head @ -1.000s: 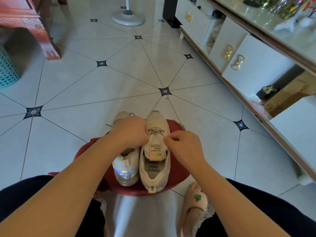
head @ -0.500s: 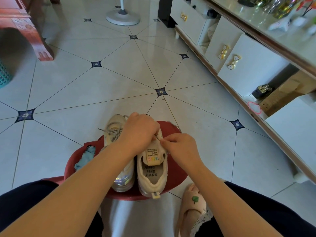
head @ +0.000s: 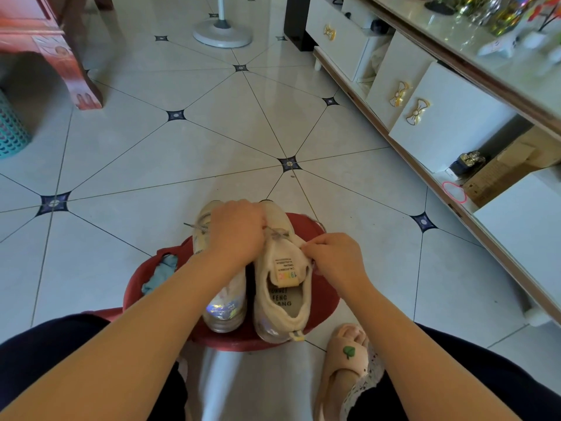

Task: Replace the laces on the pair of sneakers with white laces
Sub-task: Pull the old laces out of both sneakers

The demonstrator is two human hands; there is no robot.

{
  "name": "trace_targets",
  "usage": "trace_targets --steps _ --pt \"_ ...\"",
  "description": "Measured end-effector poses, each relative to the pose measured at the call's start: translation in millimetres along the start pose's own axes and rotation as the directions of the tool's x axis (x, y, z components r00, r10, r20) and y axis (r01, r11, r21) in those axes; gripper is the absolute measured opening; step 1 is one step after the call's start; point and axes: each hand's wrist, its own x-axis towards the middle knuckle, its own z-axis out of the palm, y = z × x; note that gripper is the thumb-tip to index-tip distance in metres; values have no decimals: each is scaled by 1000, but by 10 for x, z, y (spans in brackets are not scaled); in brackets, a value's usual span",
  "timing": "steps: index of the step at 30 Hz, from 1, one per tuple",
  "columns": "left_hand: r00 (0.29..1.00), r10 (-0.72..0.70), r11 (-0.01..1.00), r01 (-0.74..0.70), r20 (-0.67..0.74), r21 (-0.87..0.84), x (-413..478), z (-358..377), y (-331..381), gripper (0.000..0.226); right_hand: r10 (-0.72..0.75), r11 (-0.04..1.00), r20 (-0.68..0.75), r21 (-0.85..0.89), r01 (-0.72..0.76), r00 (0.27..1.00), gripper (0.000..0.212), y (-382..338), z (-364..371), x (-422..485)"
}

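Right hand (head: 334, 256) drew aside; left hand (head: 235, 232) grips sneaker (head: 283, 268).

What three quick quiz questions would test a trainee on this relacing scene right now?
1. True or false: a blue cloth lies on the red stool beside the sneakers.
2. Which sneaker does the right hand pinch? A. the one nearest the cloth; B. the one with its tongue label showing.
3. Fill in: the lace by the left hand is ___, not white.
Key: 1 true; 2 B; 3 grey.
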Motion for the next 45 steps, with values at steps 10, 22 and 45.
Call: trace_targets --steps 10,22,45 --pt "981 163 985 -167 -102 -37 -59 -103 -68 19 -193 970 31 -147 195 981 25 -40 12 -70" --pt "953 -39 993 2 -301 -122 -12 -323 -283 15 -100 992 -4 -72 100 995 19 -1 -118 -31" --pt "967 36 974 22 -253 224 -17 -440 -498 23 -159 980 16 -120 159 987 20 -9 -119 -40"
